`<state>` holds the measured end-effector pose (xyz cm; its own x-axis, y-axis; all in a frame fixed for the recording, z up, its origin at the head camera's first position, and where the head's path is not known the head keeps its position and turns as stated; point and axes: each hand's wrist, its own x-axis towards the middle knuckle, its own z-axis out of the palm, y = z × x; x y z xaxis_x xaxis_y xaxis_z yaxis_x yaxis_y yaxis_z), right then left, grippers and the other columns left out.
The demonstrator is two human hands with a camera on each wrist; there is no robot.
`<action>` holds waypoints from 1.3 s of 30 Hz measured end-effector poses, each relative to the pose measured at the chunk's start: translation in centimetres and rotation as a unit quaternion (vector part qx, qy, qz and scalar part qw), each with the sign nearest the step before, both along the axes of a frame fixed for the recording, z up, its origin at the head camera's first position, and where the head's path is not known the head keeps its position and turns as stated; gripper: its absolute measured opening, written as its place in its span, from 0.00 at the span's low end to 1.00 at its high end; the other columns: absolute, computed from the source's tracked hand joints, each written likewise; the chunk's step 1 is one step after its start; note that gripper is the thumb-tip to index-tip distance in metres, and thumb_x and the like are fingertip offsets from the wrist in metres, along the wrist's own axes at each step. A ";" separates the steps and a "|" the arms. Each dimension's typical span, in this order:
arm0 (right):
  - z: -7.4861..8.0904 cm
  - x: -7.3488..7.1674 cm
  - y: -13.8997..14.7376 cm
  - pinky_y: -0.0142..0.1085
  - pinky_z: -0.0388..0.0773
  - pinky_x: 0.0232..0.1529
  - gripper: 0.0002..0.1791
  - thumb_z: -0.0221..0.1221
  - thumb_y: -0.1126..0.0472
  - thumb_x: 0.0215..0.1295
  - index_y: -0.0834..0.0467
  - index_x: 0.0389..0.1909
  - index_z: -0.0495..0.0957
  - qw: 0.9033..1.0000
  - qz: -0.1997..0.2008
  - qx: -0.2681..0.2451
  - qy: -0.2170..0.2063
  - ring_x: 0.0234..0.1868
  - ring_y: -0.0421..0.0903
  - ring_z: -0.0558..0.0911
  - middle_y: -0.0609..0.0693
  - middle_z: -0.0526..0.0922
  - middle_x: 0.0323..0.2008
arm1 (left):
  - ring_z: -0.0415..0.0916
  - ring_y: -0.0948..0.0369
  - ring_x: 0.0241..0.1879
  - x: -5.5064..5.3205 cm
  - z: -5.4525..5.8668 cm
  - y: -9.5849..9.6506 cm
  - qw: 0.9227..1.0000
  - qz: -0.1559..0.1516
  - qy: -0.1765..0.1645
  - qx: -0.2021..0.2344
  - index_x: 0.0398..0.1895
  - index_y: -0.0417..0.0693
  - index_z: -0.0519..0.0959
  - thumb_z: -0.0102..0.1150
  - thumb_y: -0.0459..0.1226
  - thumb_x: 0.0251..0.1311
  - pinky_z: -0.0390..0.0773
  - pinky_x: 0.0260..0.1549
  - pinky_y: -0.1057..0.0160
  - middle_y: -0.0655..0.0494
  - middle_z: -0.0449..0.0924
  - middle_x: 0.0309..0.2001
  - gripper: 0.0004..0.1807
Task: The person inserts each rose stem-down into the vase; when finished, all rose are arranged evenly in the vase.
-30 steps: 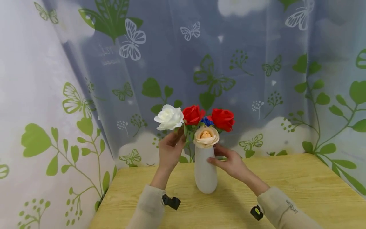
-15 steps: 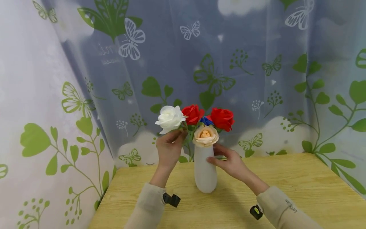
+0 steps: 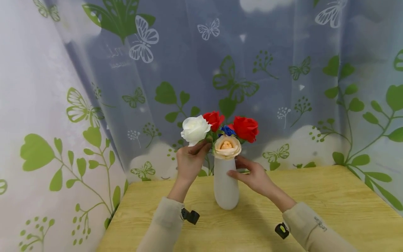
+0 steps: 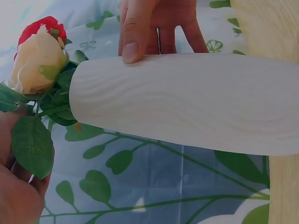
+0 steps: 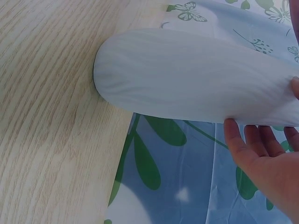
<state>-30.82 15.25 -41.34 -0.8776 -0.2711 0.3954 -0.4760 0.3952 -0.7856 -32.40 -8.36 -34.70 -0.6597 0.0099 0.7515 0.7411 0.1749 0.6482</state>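
A white ribbed vase (image 3: 226, 185) stands upright on the table, holding two red roses (image 3: 245, 128), a blue flower (image 3: 228, 130) and a peach rose (image 3: 227, 147). My left hand (image 3: 190, 162) pinches the stem of a white rose (image 3: 195, 130) just under its bloom, left of the vase mouth. The lower part of that stem is hidden. My right hand (image 3: 254, 176) grips the vase's upper right side, thumb in front and fingers behind. In the left wrist view, green leaves (image 4: 32, 147) partly cover the left fingers.
The wood-grain table (image 3: 277, 213) reaches back to a hanging cloth (image 3: 176, 52) printed with leaves and butterflies. More printed cloth (image 3: 47, 115) closes off the left side. Each wrist wears a small black camera (image 3: 190, 216).
My left hand has shifted right with the white rose, bringing its bloom closer to the red rose, partly in front of it. My right hand stays on the vase.
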 end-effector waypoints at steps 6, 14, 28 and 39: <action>-0.1 0.0 0.1 0.48 0.88 0.55 0.38 0.69 0.50 0.71 0.57 0.77 0.70 1.000 -0.003 0.005 -0.005 0.59 0.58 0.86 0.58 0.86 0.60 | 0.90 0.42 0.42 0.2 0.2 0.1 0.999 -0.007 -0.037 0.012 0.45 0.29 0.88 0.73 0.27 0.61 0.89 0.39 0.70 0.34 0.88 0.42 0.10; -0.2 0.2 0.4 0.49 0.88 0.55 0.38 0.69 0.50 0.71 0.57 0.77 0.70 1.000 -0.011 0.009 -0.013 0.59 0.57 0.86 0.58 0.85 0.61 | 0.90 0.44 0.43 0.3 -0.2 0.8 0.999 -0.008 -0.040 0.023 0.45 0.30 0.88 0.72 0.28 0.63 0.90 0.42 0.65 0.36 0.89 0.43 0.10; -0.5 0.1 0.2 0.46 0.88 0.54 0.34 0.69 0.49 0.71 0.54 0.74 0.73 1.000 -0.004 0.003 -0.019 0.60 0.58 0.85 0.58 0.85 0.61 | 0.66 0.69 0.17 -0.3 -2.4 1.5 0.998 0.028 -0.050 -0.014 0.18 0.29 0.80 0.66 0.23 0.59 0.69 0.20 0.73 0.55 0.74 0.13 0.12; -0.5 0.1 0.4 0.46 0.89 0.53 0.35 0.69 0.48 0.71 0.54 0.75 0.72 1.000 -0.008 0.007 -0.019 0.60 0.58 0.85 0.58 0.85 0.60 | 0.89 0.39 0.45 -0.5 -3.0 1.2 0.993 -0.033 -0.107 0.032 0.44 0.26 0.87 0.65 0.21 0.60 0.90 0.41 0.66 0.30 0.88 0.42 0.10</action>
<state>-30.67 15.67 -41.81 -0.8966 -0.2620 0.3569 -0.4385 0.4143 -0.7975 -32.91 -7.14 -37.69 -0.8044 0.0147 0.5939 0.5929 0.0830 0.8010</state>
